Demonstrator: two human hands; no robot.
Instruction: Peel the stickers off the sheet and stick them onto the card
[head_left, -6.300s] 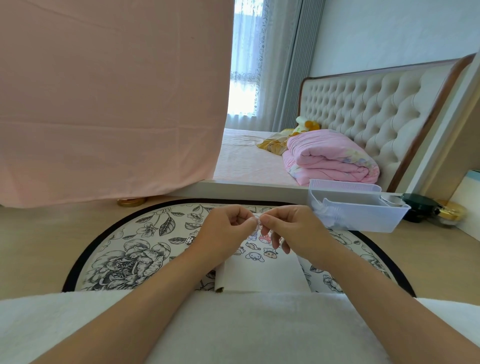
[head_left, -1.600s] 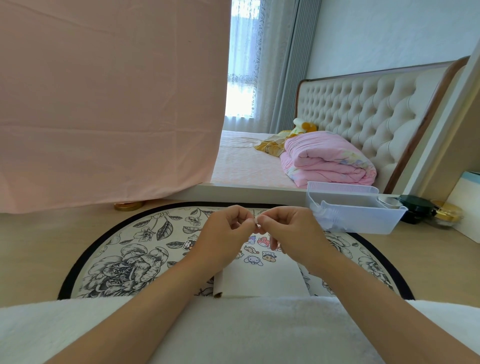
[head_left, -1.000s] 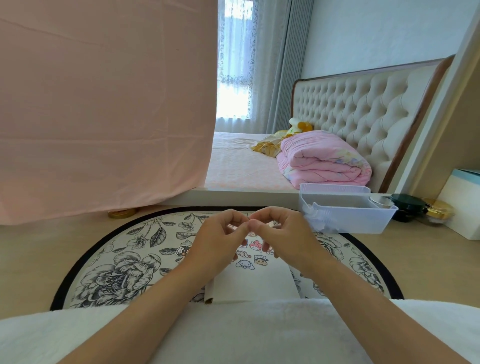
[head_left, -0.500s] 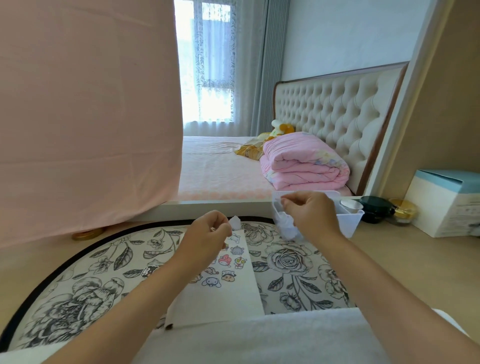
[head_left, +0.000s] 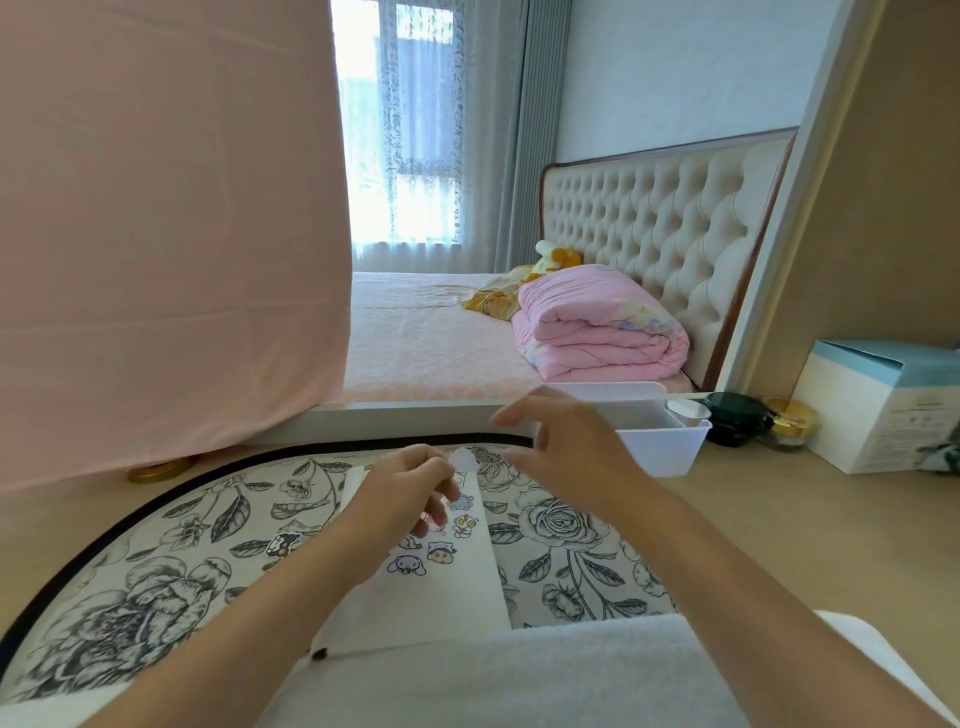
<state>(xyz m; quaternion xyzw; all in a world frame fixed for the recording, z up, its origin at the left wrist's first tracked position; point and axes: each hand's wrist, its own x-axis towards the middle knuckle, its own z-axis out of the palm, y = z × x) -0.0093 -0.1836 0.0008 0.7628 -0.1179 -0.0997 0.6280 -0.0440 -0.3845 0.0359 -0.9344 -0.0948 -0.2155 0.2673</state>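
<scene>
A white card (head_left: 441, 608) lies on a round flowered mat (head_left: 156, 582), with several small cartoon stickers (head_left: 436, 551) stuck on its far half. My left hand (head_left: 400, 499) hovers over the card's far end and pinches a small pale sticker piece (head_left: 462, 460) between thumb and forefinger. My right hand (head_left: 566, 452) hangs to the right of it with fingers spread, holding nothing, just in front of a white plastic bin (head_left: 660, 447). No sticker sheet shows.
A white towel (head_left: 519, 675) covers my lap under the card's near edge. Dark and gold jars (head_left: 735, 415) and a white-and-blue box (head_left: 883, 405) stand right of the bin. A pink cloth (head_left: 156, 234) hangs at left; a bed lies behind.
Both hands were pinching together at one small piece. The right hand then swung to the bin and now hangs with its fingers spread; the left hand keeps the small piece. My view turned right.
</scene>
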